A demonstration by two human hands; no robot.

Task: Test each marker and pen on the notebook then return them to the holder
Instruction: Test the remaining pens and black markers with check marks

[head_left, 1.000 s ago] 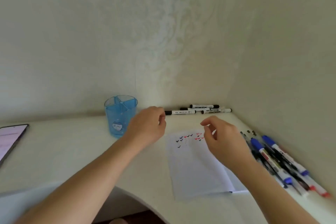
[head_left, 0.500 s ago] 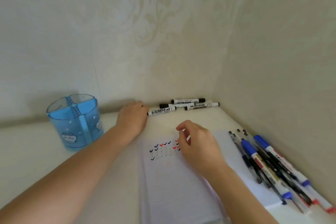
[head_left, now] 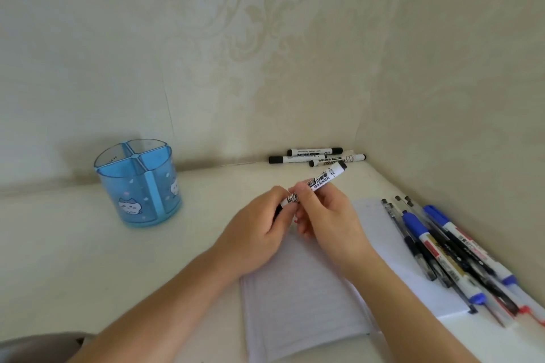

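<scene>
Far left on the tabletop [head_left: 59, 244]: holder [head_left: 138, 186], translucent blue, upright, divided into four compartments, with a cat figure on its side. It stands near the back wall [head_left: 206, 68] and well apart from the notebook.

Centre, above the notebook: left hand [head_left: 253, 227], its fingers [head_left: 278, 197] curled round the lower end of a marker [head_left: 320, 181].

Same marker: white barrel printed "MARKER", black cap. It is held off the tabletop and tilted, with the cap end raised toward the back right corner.

Just right of centre: right hand [head_left: 330, 218], fingers pinching the marker's barrel near its middle, touching the left hand's fingers.

Beneath both hands: notebook [head_left: 298, 289], open and flat on the tabletop, lined pages. A small red mark shows between the hands.

Rear, right of centre: three markers [head_left: 315, 158], white with black caps, lying flat against the back wall near the corner, touching or overlapping one another.

Far right: pens and markers [head_left: 451, 256], a loose row lying flat along the right wall [head_left: 472, 97], partly on the notebook's right page and partly on the tabletop. The caps are blue, black and red.
</scene>
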